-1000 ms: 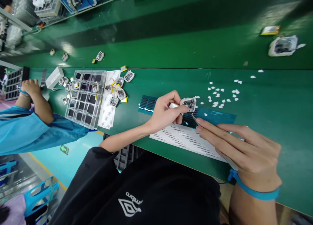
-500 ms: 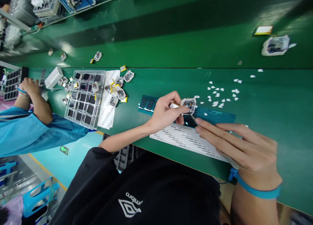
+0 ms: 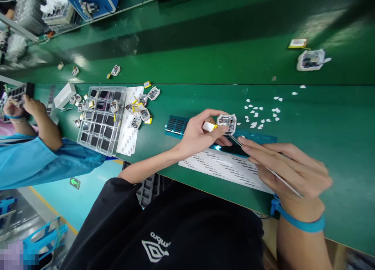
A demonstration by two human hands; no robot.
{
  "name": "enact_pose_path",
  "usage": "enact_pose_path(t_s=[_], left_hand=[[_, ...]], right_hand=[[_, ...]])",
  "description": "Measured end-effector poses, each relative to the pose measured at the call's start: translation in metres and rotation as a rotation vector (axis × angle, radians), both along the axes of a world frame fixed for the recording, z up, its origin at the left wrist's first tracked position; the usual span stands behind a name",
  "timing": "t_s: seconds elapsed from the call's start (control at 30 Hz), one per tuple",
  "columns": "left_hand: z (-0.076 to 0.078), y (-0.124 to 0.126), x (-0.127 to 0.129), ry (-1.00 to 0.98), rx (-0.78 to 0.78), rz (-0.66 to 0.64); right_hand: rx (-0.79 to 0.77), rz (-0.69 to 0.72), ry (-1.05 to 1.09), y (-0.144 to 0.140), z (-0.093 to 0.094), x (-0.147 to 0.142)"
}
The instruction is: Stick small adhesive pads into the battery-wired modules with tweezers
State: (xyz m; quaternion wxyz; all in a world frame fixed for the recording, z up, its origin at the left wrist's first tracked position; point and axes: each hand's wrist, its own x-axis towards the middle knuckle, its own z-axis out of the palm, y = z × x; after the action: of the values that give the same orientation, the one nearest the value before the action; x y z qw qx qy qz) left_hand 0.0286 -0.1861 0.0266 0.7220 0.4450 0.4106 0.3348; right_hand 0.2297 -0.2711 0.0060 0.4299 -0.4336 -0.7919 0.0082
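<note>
My left hand [image 3: 199, 131] grips a white watch-like housing [image 3: 227, 123] with its circuit board facing up. A small white-and-yellow battery [image 3: 209, 126] sticks out beside the thumb. In my right hand [image 3: 290, 168] is a pair of metal tweezers [image 3: 283, 181], its tips at the lower edge of the housing. Beneath the hands lie a dark teal slotted sheet [image 3: 176, 125] and a white printed paper [image 3: 216, 164]. Several small white sticker pieces [image 3: 260, 115] are scattered to the right of the housing.
Left of my hands, several opened housings with batteries [image 3: 144, 113] lie on another printed sheet [image 3: 129, 139]. Beside them stands a clear compartment tray [image 3: 101, 119]. A co-worker's blue sleeve [image 3: 79, 156] reaches in at the far left. Another housing [image 3: 311, 60] lies at the upper right.
The housing has tilted up slightly in my left hand, with more of its board showing. My right hand and tweezers have shifted a little. At the left, the co-worker's hands have moved apart.
</note>
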Motion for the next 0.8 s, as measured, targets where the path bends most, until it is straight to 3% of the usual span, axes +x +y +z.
enact_pose_path(t_s=[0.27, 0.53, 0.67, 0.8], left_hand=[[-0.006, 0.002, -0.001, 0.054, 0.022, 0.001], [-0.013, 0.01, -0.001, 0.068, 0.097, 0.059], [-0.01, 0.034, -0.006, 0.203, 0.061, 0.185], [-0.006, 0.071, -0.025, 0.169, -0.017, 0.407]], right_hand=[[-0.037, -0.027, 0.099, 0.005, -0.003, -0.002], [0.068, -0.092, 0.032, 0.008, -0.006, 0.0], [0.068, -0.088, 0.027, 0.009, -0.005, 0.001], [0.058, -0.08, -0.001, 0.009, -0.005, 0.0]])
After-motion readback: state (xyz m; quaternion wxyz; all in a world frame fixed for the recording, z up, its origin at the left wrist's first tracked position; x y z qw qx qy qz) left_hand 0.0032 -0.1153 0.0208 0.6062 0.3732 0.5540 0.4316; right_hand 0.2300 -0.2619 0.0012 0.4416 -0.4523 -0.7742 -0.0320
